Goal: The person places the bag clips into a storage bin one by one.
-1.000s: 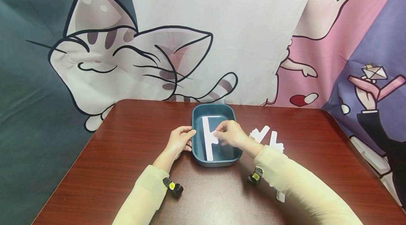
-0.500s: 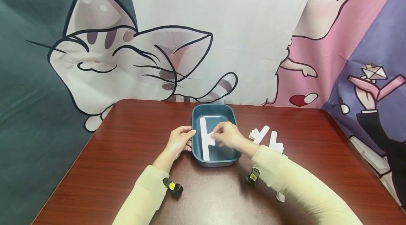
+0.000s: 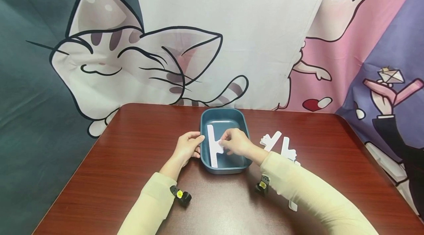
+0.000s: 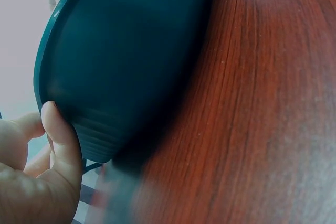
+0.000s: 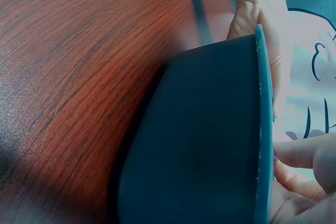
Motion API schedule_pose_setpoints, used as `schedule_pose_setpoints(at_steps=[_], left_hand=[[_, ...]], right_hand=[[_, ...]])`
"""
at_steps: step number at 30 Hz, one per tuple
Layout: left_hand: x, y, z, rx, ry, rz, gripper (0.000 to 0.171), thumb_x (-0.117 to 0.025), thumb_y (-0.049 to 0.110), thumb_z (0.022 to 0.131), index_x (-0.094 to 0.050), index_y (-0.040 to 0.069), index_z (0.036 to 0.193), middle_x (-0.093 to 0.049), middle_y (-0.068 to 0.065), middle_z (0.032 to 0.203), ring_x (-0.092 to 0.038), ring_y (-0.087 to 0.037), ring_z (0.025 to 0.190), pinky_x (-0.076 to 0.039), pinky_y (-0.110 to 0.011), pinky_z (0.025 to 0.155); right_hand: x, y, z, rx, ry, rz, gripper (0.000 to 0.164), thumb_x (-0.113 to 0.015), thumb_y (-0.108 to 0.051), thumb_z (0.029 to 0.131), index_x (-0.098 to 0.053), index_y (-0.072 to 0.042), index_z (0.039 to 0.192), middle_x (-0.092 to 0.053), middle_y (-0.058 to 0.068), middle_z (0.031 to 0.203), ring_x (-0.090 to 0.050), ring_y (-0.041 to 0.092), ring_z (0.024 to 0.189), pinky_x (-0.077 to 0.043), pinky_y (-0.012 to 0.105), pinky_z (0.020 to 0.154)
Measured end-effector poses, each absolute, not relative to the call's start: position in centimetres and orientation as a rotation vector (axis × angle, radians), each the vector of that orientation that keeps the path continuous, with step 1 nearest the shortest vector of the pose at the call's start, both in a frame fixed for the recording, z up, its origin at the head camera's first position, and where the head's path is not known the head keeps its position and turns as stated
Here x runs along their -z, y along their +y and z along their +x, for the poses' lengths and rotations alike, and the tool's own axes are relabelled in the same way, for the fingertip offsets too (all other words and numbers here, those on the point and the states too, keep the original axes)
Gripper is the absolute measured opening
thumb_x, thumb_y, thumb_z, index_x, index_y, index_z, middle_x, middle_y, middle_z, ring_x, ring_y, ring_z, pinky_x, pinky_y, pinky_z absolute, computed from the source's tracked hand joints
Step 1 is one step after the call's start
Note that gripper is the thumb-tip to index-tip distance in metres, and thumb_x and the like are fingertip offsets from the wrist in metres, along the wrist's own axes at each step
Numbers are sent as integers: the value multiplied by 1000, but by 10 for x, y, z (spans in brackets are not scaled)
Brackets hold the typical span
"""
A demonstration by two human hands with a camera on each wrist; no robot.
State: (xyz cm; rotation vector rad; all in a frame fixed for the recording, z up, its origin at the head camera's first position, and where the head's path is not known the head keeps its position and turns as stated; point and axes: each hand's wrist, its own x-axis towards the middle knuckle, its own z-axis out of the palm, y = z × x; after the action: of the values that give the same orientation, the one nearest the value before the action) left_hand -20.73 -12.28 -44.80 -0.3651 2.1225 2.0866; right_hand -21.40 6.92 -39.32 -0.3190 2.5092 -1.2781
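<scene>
- A long white plastic clip [image 3: 212, 146] is pinched at its side tab by the right hand [image 3: 236, 141], fingertips nearly together.
- Its bar is seen left of them, inside a blue rounded plastic box [image 3: 225, 170].
- The box's rim is gripped by the left hand [image 3: 187, 146].

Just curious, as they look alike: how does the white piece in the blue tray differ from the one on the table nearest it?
The white piece in the blue tray is pinched by the right hand; the loose piece on the table is not held. The tray piece's tab points right; the loose piece's points left. The loose piece slants more than the tray piece. Both are white bars with a tab.
</scene>
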Motion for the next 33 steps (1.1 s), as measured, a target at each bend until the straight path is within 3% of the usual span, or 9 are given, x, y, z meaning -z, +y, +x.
schedule_pose_setpoints(at_steps=[33], left_hand=[[446,-123,-206,-2096,2110,-374,38,-65,16,88,-57,3,123,-58,-6,67,-50,-9,44,-47,-22,39]], right_hand=[[397,61,-221,1089,2569,-317,4,-61,-4,87,-62,-1,85,-65,9,78,-66,18,64,-56,30,48]])
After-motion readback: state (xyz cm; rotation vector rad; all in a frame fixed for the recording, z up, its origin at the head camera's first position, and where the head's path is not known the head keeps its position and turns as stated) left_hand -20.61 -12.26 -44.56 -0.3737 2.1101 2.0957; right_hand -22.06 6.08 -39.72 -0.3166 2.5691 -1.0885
